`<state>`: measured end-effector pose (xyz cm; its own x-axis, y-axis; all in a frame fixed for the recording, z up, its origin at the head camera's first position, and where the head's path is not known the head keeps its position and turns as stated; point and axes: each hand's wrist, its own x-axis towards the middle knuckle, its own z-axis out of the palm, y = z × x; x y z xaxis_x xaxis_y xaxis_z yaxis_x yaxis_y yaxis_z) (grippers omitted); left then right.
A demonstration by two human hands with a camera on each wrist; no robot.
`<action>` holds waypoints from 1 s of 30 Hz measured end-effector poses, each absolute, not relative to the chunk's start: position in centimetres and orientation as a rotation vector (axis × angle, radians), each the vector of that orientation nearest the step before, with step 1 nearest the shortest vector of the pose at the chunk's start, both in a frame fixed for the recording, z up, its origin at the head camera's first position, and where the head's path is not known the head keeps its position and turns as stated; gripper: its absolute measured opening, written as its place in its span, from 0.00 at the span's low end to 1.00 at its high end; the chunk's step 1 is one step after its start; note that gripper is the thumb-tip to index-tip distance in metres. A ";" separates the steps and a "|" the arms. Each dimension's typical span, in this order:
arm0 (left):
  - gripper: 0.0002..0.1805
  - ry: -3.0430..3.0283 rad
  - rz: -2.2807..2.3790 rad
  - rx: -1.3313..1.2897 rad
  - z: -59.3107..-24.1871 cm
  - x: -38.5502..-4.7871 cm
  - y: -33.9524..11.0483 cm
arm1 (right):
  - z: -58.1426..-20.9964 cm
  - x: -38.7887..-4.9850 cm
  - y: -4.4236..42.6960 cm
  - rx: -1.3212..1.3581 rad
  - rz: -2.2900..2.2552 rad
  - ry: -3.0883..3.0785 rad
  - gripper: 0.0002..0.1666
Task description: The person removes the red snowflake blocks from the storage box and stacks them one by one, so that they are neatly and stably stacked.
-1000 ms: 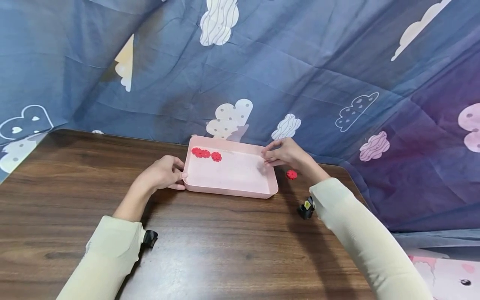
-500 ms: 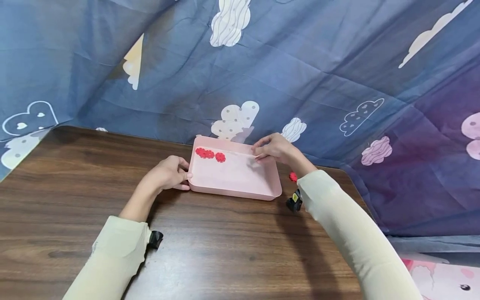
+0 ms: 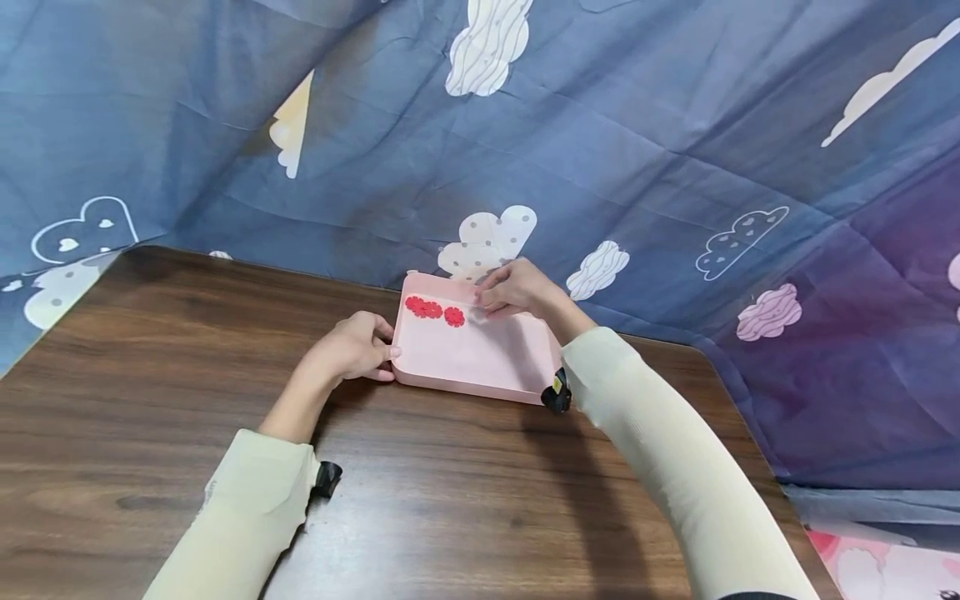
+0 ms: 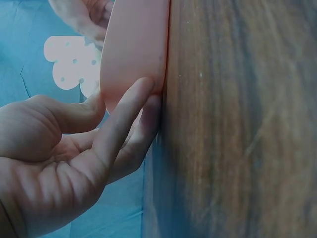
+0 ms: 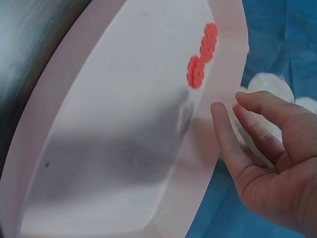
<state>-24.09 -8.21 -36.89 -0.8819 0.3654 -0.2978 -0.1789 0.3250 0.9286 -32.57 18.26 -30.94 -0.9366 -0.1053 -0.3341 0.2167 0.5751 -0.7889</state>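
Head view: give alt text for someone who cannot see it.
A person's left hand holds the left end of a pink tray while the right hand hovers over it, near red flower-shaped pieces inside. Brown table, blue cloud-print cloth behind.

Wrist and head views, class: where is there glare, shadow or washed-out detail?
Head view: pale glare on the table, dark shadow further right; right wrist view: soft shadow across the pink tray; left wrist view: printed cloud washed nearly white.

Blue cloth (image 3: 360, 167) printed with pale clouds (image 3: 489, 46) hangs behind a brown wood-grain table (image 3: 435, 467); purple cloth (image 3: 840, 400) hangs at right. White glare (image 3: 348, 546) lies on the table's near part.
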 end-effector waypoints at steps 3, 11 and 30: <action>0.23 2.138 1.590 0.166 -36.9 -24.1 -8.2 | -31.2 -32.9 17.0 0.072 -1.229 2.498 0.17; 0.22 2.143 1.602 0.167 -37.1 -24.2 -8.3 | -32.4 -33.2 14.7 0.054 -0.959 2.638 0.13; 0.21 2.124 1.612 0.148 -37.3 -24.3 -8.1 | -34.1 -33.3 14.2 0.009 -0.760 2.821 0.14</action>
